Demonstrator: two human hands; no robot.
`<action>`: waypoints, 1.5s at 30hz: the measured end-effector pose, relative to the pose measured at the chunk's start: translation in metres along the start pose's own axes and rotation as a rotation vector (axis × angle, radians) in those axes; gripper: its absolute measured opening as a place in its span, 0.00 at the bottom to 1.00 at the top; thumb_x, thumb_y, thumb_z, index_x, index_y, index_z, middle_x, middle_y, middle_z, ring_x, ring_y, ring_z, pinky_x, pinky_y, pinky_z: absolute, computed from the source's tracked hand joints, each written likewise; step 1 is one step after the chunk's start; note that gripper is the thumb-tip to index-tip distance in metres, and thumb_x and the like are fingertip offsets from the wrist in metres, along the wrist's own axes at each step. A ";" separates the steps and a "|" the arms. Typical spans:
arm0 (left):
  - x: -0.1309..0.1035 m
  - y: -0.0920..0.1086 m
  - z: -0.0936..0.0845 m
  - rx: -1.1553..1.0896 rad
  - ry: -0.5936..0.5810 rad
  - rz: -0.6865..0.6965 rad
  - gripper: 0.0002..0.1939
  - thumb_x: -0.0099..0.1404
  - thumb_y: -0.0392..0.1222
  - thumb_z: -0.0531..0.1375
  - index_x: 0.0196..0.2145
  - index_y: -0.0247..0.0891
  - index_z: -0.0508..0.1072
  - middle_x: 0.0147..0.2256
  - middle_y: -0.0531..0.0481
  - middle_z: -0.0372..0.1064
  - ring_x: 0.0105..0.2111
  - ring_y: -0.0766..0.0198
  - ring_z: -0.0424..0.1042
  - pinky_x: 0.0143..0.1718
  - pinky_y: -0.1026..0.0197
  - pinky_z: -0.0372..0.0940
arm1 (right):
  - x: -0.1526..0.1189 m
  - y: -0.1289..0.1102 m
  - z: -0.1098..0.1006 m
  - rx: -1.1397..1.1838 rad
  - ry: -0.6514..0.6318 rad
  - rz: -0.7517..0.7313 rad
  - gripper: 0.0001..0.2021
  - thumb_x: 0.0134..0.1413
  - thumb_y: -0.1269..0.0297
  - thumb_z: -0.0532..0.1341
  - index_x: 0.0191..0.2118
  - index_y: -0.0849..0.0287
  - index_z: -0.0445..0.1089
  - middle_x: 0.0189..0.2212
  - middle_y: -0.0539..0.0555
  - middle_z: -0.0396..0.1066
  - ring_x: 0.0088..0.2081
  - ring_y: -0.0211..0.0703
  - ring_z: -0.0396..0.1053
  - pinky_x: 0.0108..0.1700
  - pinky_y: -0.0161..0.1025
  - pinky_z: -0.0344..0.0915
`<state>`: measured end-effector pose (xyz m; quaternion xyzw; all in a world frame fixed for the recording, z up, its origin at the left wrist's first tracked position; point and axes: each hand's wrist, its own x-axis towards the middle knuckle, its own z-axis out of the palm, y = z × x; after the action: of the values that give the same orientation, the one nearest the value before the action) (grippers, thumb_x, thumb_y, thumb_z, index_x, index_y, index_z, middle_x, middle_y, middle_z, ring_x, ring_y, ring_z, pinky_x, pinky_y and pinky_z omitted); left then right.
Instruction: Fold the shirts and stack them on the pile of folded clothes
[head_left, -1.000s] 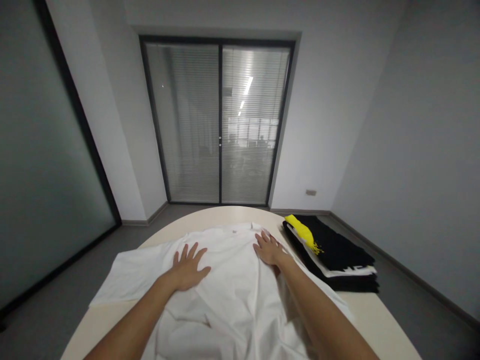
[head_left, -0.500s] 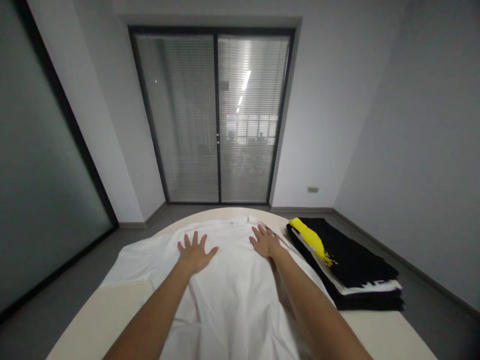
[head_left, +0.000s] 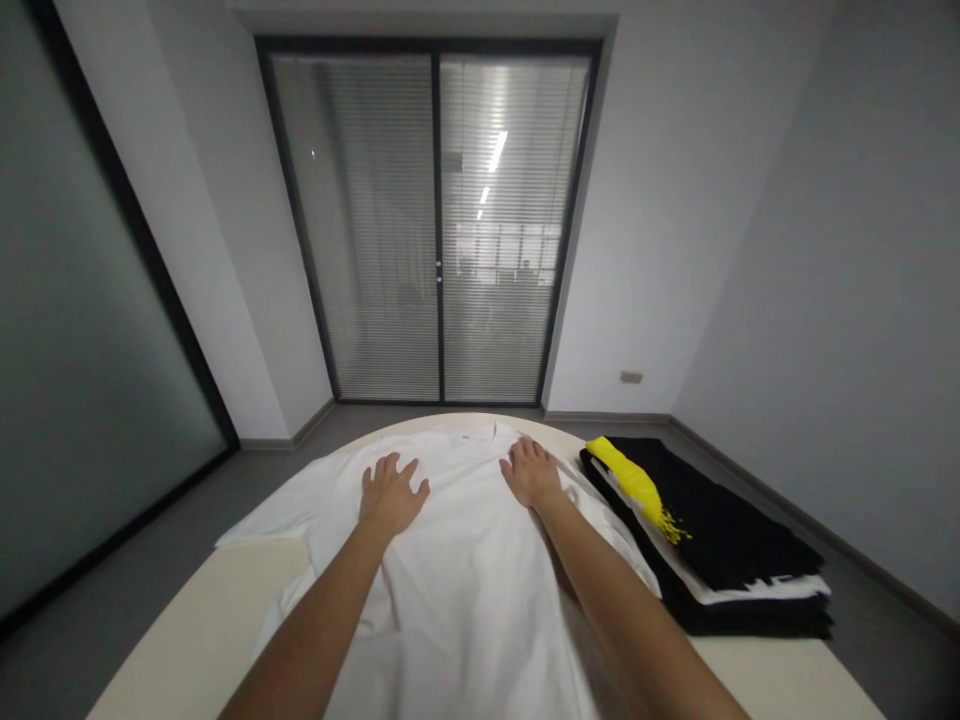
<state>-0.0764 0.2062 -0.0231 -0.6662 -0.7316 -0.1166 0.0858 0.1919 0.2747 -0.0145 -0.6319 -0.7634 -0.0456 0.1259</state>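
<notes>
A white T-shirt (head_left: 465, 580) lies spread over the round table, its collar at the far edge and one sleeve reaching out to the left. On the shirt's upper left part rests my left hand (head_left: 391, 495), palm down, fingers apart and slightly bent. My right hand (head_left: 532, 475) lies on the cloth to the right of the collar, palm down, thumb out and the other fingers a little curled. Neither hand visibly grips the fabric. Small wrinkles run through the shirt between and below the hands.
Folded garments, black and white, form a stack (head_left: 735, 520) at the right of the table, with a yellow print (head_left: 634, 480) on top. The cream table (head_left: 225, 600) has a curved edge. Beyond stand a glass door with blinds (head_left: 495, 330) and grey walls.
Both hands still lie on the shirt, but their fingers have drawn in from a wider spread. The left sleeve and the shirt's upper part lie flatter. The view has shifted slightly.
</notes>
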 end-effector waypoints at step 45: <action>-0.132 0.022 -0.038 0.014 -0.012 -0.131 0.30 0.70 0.44 0.48 0.63 0.21 0.62 0.60 0.24 0.60 0.60 0.35 0.59 0.59 0.37 0.53 | -0.215 -0.030 -0.078 0.245 -0.219 -0.098 0.31 0.66 0.43 0.46 0.67 0.53 0.58 0.69 0.60 0.53 0.67 0.61 0.52 0.64 0.59 0.51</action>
<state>-0.0431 0.0712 -0.0222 -0.6168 -0.7750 -0.1128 0.0785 0.2099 0.0456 0.0096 -0.5751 -0.8022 0.1110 0.1159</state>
